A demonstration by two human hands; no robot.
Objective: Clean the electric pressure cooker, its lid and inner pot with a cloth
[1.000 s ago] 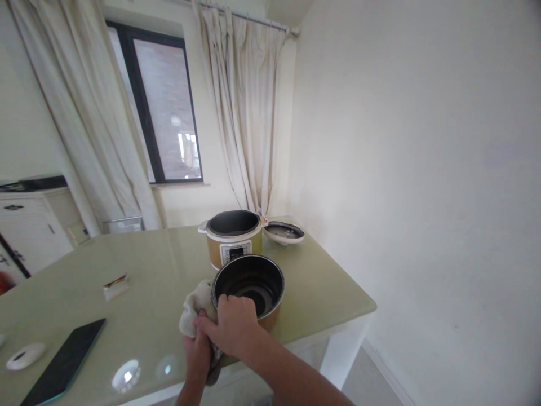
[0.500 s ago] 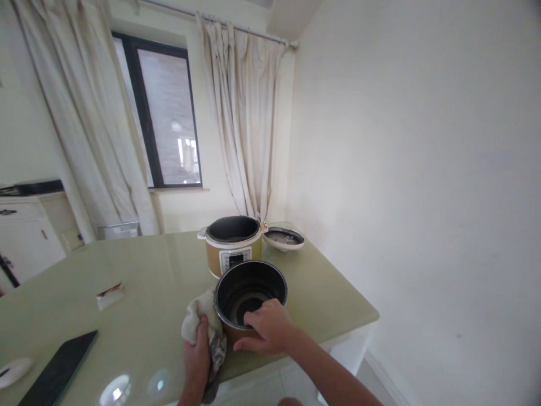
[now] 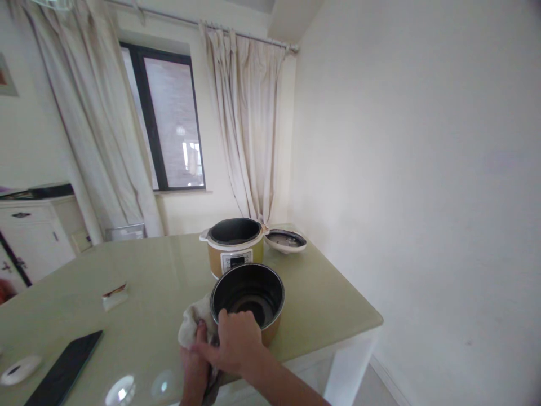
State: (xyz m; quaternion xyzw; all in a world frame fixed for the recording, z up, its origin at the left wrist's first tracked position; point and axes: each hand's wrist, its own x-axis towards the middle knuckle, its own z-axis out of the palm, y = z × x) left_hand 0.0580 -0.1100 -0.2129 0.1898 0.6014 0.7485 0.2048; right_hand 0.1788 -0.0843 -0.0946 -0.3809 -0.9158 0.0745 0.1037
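Note:
A black-lined inner pot (image 3: pixel 270 307) with a brownish outside stands near the table's front edge. My left hand (image 3: pixel 196 361) is closed on a crumpled, light-coloured cloth (image 3: pixel 192 324) at the pot's left side. Over the near rim curls my right hand (image 3: pixel 239 341), its fingers reaching into the pot and its thumb stretching left across the cloth and my left hand; the fingertips are hidden. Just behind the pot is an electric cooker (image 3: pixel 217 256) with a control panel, its top uncovered. Its round lid (image 3: pixel 286 241) lies upside down beside it on the right.
The pale green table (image 3: pixel 160 282) meets a wall (image 3: pixel 401 169) at the right. A dark flat device (image 3: pixel 63 369) and a white round object (image 3: pixel 21 369) lie front left. Farther back is a small white item (image 3: pixel 114 296). Curtains (image 3: pixel 249 124) flank the window.
My right hand has shifted left along the near rim, its thumb now over my left hand. My left hand still holds the cloth. The view has shifted slightly.

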